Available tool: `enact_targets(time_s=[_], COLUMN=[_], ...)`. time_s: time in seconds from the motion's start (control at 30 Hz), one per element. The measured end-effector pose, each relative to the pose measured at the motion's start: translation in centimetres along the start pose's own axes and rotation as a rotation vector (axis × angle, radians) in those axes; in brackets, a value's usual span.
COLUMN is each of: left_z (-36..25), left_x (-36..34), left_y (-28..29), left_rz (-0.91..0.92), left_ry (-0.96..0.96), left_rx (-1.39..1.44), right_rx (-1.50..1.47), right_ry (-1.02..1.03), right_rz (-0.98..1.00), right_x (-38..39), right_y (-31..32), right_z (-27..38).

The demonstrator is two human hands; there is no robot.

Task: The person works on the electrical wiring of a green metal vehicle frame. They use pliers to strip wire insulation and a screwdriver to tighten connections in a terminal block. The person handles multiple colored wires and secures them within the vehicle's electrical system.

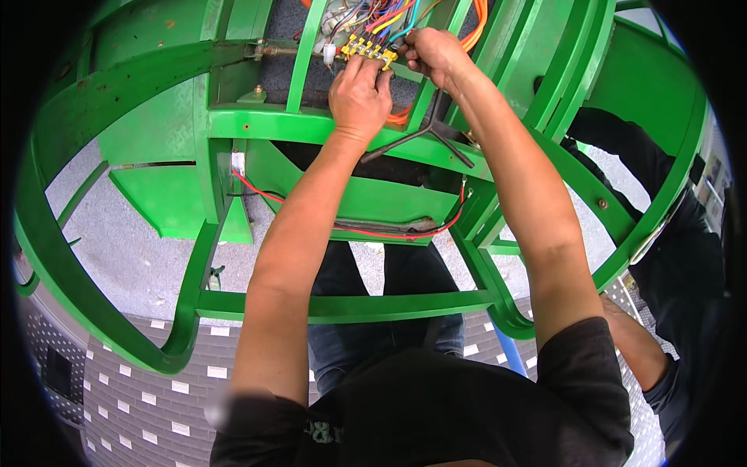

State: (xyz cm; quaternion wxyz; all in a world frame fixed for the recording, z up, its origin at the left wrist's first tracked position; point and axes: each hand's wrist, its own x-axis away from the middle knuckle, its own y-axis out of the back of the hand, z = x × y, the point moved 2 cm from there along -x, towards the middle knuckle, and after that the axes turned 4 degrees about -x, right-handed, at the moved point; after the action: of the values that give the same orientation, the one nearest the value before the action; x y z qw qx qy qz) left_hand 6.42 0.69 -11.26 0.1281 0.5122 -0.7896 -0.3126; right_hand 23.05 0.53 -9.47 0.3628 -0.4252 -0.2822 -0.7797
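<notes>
My left hand (361,100) is closed on the near edge of a terminal block (367,51), a small strip with a row of yellow wire ends. Beyond it, a bundle of coloured wires (393,17) fans out, with red, yellow, blue and teal strands. Just right of the block, my right hand (437,56) has its fingers curled in a pinch beside the teal wire; what sits between the fingertips is too hidden to make out. A white connector (329,53) hangs left of the block. Below my right hand, a dark three-armed wrench (433,128) lies across the green frame.
Green metal frame bars (272,124) surround my arms, with a lower crossbar (389,306) before my legs. A red cable (373,231) runs along the inner panel. Orange cables (477,27) pass at upper right. Another person in dark clothes (685,265) is at the right.
</notes>
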Motion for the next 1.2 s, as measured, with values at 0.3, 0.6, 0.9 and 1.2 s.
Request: enact_targets(time_s=[0.3, 0.6, 0.9, 1.2], left_z=[-0.1, -0.1, -1.1, -2.4], left_x=[0.0, 0.0, -0.2, -0.4], left_y=[0.3, 0.1, 1.5, 11.5], left_rz=[0.022, 0.065, 0.013, 0.017], left_ry=[0.024, 0.067, 0.036, 0.505], left_rx=[0.008, 0.025, 0.059, 0.233], right_rx=[0.579, 0.493, 0.511, 0.318], right_ry=[0.102, 0.225, 0.373, 0.161], right_rz=[-0.052, -0.045, -0.357, -0.603], right_x=[-0.9, -0.7, 5.3, 19.4], right_y=[3.6, 1.7, 3.7, 16.1], right_z=[1.4, -0.3, 0.6, -11.1])
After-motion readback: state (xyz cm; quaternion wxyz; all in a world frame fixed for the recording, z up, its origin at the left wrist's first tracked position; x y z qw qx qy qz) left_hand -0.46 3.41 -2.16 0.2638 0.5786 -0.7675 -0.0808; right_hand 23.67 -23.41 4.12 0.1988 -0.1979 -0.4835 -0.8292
